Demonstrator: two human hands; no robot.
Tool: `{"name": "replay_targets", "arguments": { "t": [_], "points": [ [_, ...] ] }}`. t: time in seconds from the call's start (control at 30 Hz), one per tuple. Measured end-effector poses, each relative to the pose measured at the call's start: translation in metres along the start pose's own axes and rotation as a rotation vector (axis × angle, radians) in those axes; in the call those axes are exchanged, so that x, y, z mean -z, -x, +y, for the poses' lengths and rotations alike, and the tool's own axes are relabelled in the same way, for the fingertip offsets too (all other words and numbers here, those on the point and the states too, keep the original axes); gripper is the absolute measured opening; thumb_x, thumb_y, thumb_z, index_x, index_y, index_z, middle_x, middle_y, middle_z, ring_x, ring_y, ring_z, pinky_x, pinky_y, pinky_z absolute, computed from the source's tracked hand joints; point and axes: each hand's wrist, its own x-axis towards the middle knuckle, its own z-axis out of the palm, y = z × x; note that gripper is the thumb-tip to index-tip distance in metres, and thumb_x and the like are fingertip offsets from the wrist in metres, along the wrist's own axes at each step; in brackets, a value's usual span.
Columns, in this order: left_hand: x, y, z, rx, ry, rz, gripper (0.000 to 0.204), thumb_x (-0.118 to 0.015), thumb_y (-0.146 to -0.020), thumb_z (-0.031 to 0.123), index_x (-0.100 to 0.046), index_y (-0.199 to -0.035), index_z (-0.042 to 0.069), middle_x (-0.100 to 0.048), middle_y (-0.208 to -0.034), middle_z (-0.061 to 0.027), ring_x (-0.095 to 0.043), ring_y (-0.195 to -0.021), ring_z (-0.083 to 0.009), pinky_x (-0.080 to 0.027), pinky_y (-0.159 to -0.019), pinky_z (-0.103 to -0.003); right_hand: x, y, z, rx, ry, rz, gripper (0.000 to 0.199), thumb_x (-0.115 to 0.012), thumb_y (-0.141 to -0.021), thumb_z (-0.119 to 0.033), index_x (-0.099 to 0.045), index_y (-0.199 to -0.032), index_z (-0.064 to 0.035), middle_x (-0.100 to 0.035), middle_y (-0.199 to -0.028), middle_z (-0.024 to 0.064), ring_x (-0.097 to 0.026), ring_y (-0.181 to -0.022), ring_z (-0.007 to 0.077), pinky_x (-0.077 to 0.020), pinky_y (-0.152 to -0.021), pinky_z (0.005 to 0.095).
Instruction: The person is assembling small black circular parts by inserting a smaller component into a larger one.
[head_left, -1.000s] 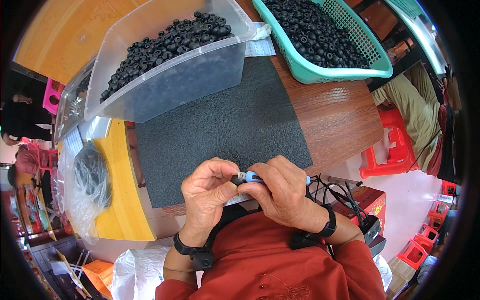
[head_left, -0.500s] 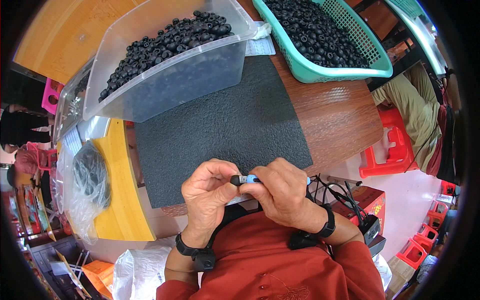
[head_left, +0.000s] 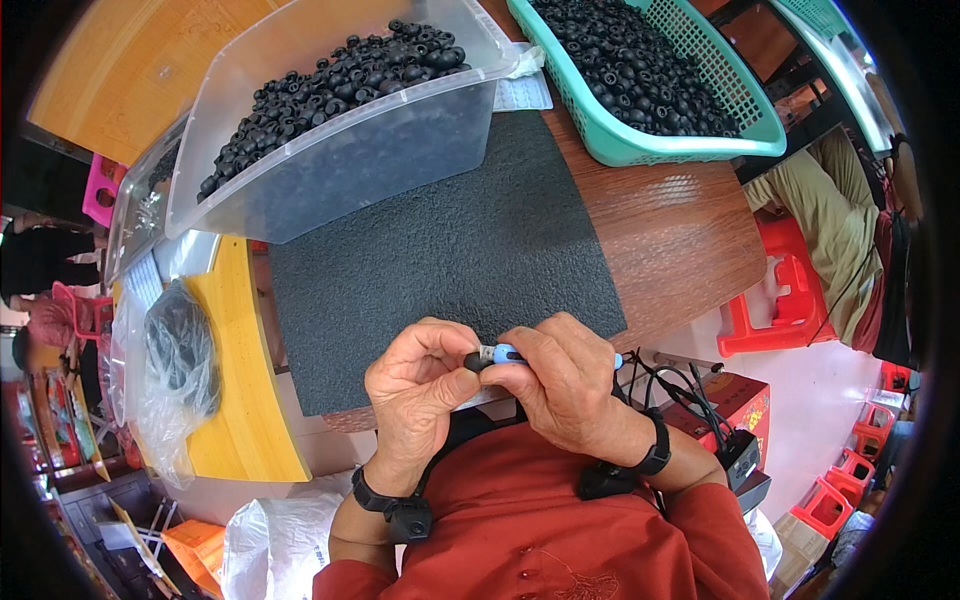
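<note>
My left hand (head_left: 412, 388) pinches a small black round piece (head_left: 472, 362) between thumb and fingers. My right hand (head_left: 562, 382) is closed around a slim blue tool (head_left: 508, 354). The tool's grey front end meets the black piece; whether it goes inside cannot be made out. A bit of its blue rear end shows past the right fist. Both hands are just above the near edge of a black textured mat (head_left: 450, 250). Beyond the mat, a translucent plastic bin (head_left: 390, 150) holds a heap of black hollow pieces (head_left: 340, 90) like the pinched one.
A green perforated basket (head_left: 625, 150) with more black pieces stands at the far right of the brown table (head_left: 680, 230). On the left, a plastic bag (head_left: 183, 350) lies on a yellow table (head_left: 245, 390). Cables (head_left: 690, 390) hang at the right; a person sits near a red stool (head_left: 785, 300).
The blue tool's body has turned or shifted slightly in my right fingers, and the black piece sits a little differently against its tip. Both hands stay almost in place.
</note>
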Motion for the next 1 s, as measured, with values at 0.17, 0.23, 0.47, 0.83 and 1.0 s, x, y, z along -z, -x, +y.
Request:
{"name": "replay_targets", "arguments": {
  "t": [0.17, 0.23, 0.47, 0.83, 1.0],
  "points": [
    [0.0013, -0.0008, -0.0019, -0.018, 0.004, -0.024, 0.027, -0.076, -0.076, 0.001, -0.061, -0.098, -0.001, -0.060, -0.100, -0.0095, -0.059, -0.087, -0.0126, -0.050, -0.078, -0.025, 0.0013, 0.0004, -0.0010, -0.003, 0.002, -0.011, 0.025, -0.072, -0.080, -0.021, -0.061, -0.083, 0.0007, -0.050, -0.064, 0.0082, -0.049, -0.053, 0.0217, -0.0384, -0.046, 0.0333],
    [0.0011, -0.0012, -0.0021, -0.027, 0.006, -0.034, 0.027, -0.076, -0.076, 0.001, -0.061, -0.098, -0.001, -0.060, -0.100, -0.0097, -0.059, -0.087, -0.0127, -0.050, -0.078, -0.025, 0.0025, 0.0002, -0.0017, 0.016, -0.012, -0.032, 0.024, -0.072, -0.080, -0.020, -0.061, -0.083, 0.0008, -0.050, -0.064, 0.0082, -0.049, -0.053, 0.0221, -0.0386, -0.046, 0.0336],
    [-0.0002, -0.0013, -0.0004, -0.017, 0.026, -0.012, 0.026, -0.076, -0.076, 0.000, -0.061, -0.098, -0.002, -0.059, -0.100, -0.0103, -0.059, -0.087, -0.0136, -0.051, -0.077, -0.025, 0.0017, 0.0013, 0.0018, -0.040, -0.036, 0.005, 0.025, -0.074, -0.078, -0.019, -0.061, -0.083, 0.0010, -0.051, -0.065, 0.0084, -0.050, -0.054, 0.0228, -0.0392, -0.046, 0.0338],
    [0.0010, -0.0010, -0.0021, -0.074, -0.040, -0.017, 0.027, -0.077, -0.075, 0.000, -0.061, -0.097, -0.003, -0.059, -0.100, -0.0107, -0.058, -0.087, -0.0146, -0.051, -0.076, -0.026, -0.0020, 0.0017, 0.0002, -0.037, -0.025, 0.000, 0.025, -0.074, -0.078, -0.020, -0.060, -0.082, 0.0008, -0.049, -0.064, 0.0083, -0.049, -0.053, 0.0226, -0.0385, -0.045, 0.0335],
    [0.0012, 0.0010, -0.0023, -0.078, -0.062, -0.006, 0.027, -0.076, -0.075, -0.001, -0.062, -0.097, -0.003, -0.059, -0.100, -0.0110, -0.058, -0.087, -0.0142, -0.051, -0.076, -0.026, -0.0003, 0.0026, -0.0003, -0.016, 0.014, -0.025, 0.024, -0.074, -0.078, -0.019, -0.060, -0.081, 0.0009, -0.049, -0.064, 0.0083, -0.049, -0.052, 0.0225, -0.0385, -0.044, 0.0334]
  ]
}}
